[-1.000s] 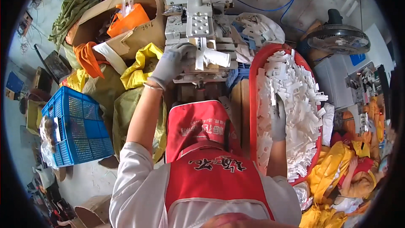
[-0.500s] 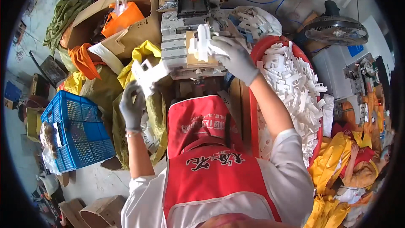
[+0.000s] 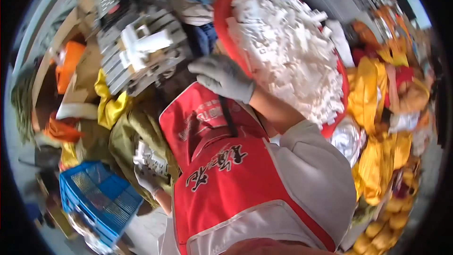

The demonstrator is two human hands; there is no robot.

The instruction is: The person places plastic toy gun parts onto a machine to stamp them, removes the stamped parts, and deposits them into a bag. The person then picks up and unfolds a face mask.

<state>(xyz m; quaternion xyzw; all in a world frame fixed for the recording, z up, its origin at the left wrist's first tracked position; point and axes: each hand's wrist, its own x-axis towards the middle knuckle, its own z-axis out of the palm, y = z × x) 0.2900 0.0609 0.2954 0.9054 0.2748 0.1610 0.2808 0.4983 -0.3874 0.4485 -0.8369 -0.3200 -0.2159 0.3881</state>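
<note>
The left hand [image 3: 147, 178] is reaching into the sack [image 3: 123, 134] among white parts [image 3: 158, 163]; whether it is gripping any, I cannot tell. The right hand [image 3: 222, 78], loosely spread and holding nothing, is hovering over the apron [image 3: 222, 170]. Beyond, another part [image 3: 153, 42] is lying on the machine [image 3: 167, 26]; the tub [image 3: 222, 12] is standing rightward, presumably for easy reach.

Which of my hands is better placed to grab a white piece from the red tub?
Right, probably: your right hand is close to the red tub and looks empty, while your left hand is farther off, at the olive sack.
</note>
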